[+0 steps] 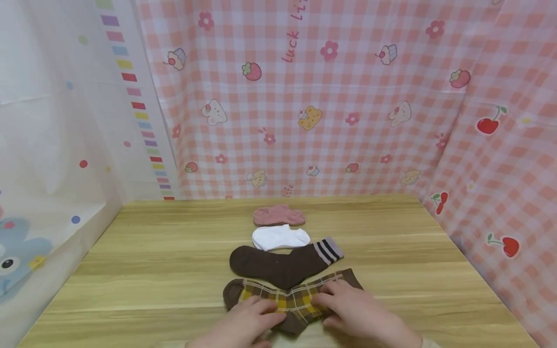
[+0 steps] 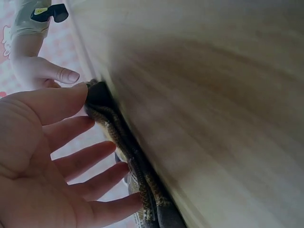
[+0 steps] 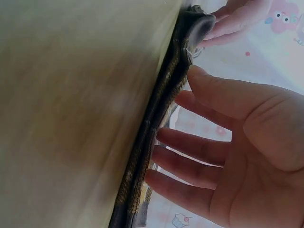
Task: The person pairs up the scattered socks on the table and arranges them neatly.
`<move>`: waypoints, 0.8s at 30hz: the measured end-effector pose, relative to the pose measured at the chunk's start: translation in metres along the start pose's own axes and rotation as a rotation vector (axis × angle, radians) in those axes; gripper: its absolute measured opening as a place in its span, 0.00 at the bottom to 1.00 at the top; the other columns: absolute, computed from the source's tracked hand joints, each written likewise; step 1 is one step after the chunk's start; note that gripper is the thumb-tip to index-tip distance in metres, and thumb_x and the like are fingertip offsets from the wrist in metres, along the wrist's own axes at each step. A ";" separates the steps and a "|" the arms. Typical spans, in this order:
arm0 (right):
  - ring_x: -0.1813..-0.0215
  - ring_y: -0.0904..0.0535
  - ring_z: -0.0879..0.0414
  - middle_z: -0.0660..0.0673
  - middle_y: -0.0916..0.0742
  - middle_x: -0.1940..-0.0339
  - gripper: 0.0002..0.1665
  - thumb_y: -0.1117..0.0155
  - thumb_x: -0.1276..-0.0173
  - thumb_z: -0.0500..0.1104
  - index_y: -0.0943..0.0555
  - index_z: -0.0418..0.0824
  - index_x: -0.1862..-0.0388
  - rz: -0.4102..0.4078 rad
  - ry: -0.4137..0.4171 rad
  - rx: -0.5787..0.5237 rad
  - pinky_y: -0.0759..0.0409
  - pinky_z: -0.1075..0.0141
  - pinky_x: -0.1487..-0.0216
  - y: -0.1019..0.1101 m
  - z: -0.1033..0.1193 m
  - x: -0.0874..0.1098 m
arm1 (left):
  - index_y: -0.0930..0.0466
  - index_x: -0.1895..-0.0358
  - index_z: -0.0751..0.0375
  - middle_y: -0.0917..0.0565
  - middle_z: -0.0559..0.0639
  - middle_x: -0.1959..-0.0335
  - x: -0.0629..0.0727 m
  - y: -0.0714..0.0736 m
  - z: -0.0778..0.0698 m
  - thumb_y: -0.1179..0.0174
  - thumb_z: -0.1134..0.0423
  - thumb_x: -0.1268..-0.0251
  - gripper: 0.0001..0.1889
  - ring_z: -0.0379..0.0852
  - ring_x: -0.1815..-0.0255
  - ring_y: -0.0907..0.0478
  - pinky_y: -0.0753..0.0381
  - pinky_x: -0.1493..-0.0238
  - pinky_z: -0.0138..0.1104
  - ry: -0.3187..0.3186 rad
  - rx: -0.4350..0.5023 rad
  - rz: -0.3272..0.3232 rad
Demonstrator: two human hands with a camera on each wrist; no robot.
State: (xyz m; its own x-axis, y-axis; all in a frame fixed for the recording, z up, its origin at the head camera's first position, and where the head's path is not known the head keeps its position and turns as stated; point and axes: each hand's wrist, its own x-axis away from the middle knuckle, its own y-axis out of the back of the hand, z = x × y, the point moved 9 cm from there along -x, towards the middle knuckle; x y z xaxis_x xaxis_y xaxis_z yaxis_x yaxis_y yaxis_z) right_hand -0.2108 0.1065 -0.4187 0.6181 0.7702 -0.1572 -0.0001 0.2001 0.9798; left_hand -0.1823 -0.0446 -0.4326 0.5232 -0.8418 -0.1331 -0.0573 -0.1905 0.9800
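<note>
A brown and yellow plaid sock lies flat near the front of the table, its toe to the left and its cuff to the right. My left hand rests on the toe half, fingers extended and spread. On the cuff half lies my right hand, fingertips touching the cloth. Seen from the left wrist, the thumb and fingertips meet the edge of the layered sock. The right wrist view shows straight fingers along the same edge, with two layers stacked.
Beyond the plaid sock lie a dark brown sock with a striped cuff, a white ankle sock and a pink sock, in a column. They lie on a wood-grain table. Patterned curtains stand behind and at both sides.
</note>
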 end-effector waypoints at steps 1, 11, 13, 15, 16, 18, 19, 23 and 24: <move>0.52 0.24 0.55 0.53 0.20 0.54 0.22 0.25 0.41 0.48 0.18 0.52 0.48 0.005 -0.002 -0.001 0.20 0.61 0.55 -0.001 0.000 0.000 | 0.22 0.37 0.52 0.21 0.50 0.44 0.000 -0.001 0.000 0.33 0.54 0.36 0.24 0.46 0.47 0.25 0.22 0.51 0.37 -0.004 -0.004 0.005; 0.50 0.25 0.52 0.51 0.21 0.51 0.22 0.25 0.43 0.47 0.17 0.54 0.49 0.005 -0.016 -0.005 0.21 0.59 0.53 -0.006 -0.001 0.001 | 0.18 0.43 0.44 0.22 0.49 0.42 0.003 -0.004 0.001 0.34 0.53 0.38 0.20 0.48 0.44 0.26 0.20 0.53 0.45 0.037 0.021 0.021; 0.51 0.25 0.52 0.51 0.21 0.51 0.22 0.25 0.43 0.46 0.17 0.54 0.49 -0.011 -0.006 -0.005 0.21 0.59 0.54 -0.005 0.000 0.002 | 0.18 0.43 0.44 0.21 0.49 0.42 0.004 -0.004 0.001 0.34 0.53 0.39 0.19 0.47 0.45 0.26 0.20 0.53 0.44 0.020 0.018 0.006; 0.51 0.25 0.52 0.51 0.21 0.51 0.22 0.25 0.44 0.45 0.17 0.55 0.49 -0.020 0.008 -0.009 0.21 0.59 0.54 -0.004 0.001 0.002 | 0.18 0.44 0.44 0.21 0.48 0.43 0.006 -0.004 0.000 0.34 0.54 0.39 0.18 0.46 0.46 0.27 0.21 0.55 0.42 -0.005 0.013 -0.015; 0.51 0.25 0.52 0.51 0.21 0.51 0.22 0.25 0.44 0.45 0.17 0.55 0.49 -0.024 0.016 -0.011 0.21 0.59 0.54 -0.004 0.002 0.003 | 0.17 0.44 0.44 0.21 0.48 0.43 0.006 -0.004 0.000 0.34 0.54 0.39 0.18 0.46 0.46 0.27 0.21 0.55 0.41 -0.018 0.009 -0.026; 0.51 0.26 0.53 0.51 0.21 0.50 0.22 0.25 0.44 0.44 0.18 0.55 0.49 -0.024 0.027 -0.018 0.21 0.59 0.54 -0.004 0.002 0.004 | 0.17 0.45 0.44 0.21 0.47 0.44 0.008 -0.003 0.000 0.34 0.56 0.40 0.18 0.45 0.47 0.27 0.22 0.55 0.40 -0.044 0.005 -0.047; 0.51 0.26 0.53 0.50 0.21 0.50 0.23 0.25 0.44 0.44 0.18 0.55 0.48 -0.022 0.032 -0.023 0.21 0.59 0.55 -0.004 0.002 0.004 | 0.17 0.45 0.44 0.21 0.46 0.45 0.009 -0.002 0.000 0.34 0.56 0.40 0.18 0.44 0.48 0.27 0.22 0.55 0.39 -0.056 0.006 -0.056; 0.50 0.25 0.53 0.50 0.21 0.48 0.23 0.25 0.42 0.45 0.18 0.55 0.47 -0.016 0.044 -0.043 0.21 0.60 0.55 -0.005 0.003 0.006 | 0.17 0.45 0.43 0.21 0.45 0.45 0.011 0.000 -0.001 0.33 0.59 0.41 0.19 0.43 0.48 0.26 0.23 0.53 0.36 -0.093 0.016 -0.071; 0.49 0.25 0.53 0.49 0.21 0.48 0.23 0.25 0.42 0.45 0.18 0.55 0.46 -0.014 0.046 -0.051 0.21 0.60 0.54 -0.005 0.002 0.006 | 0.17 0.44 0.43 0.21 0.45 0.44 0.012 0.000 0.000 0.34 0.59 0.40 0.19 0.43 0.47 0.26 0.23 0.53 0.36 -0.096 0.024 -0.067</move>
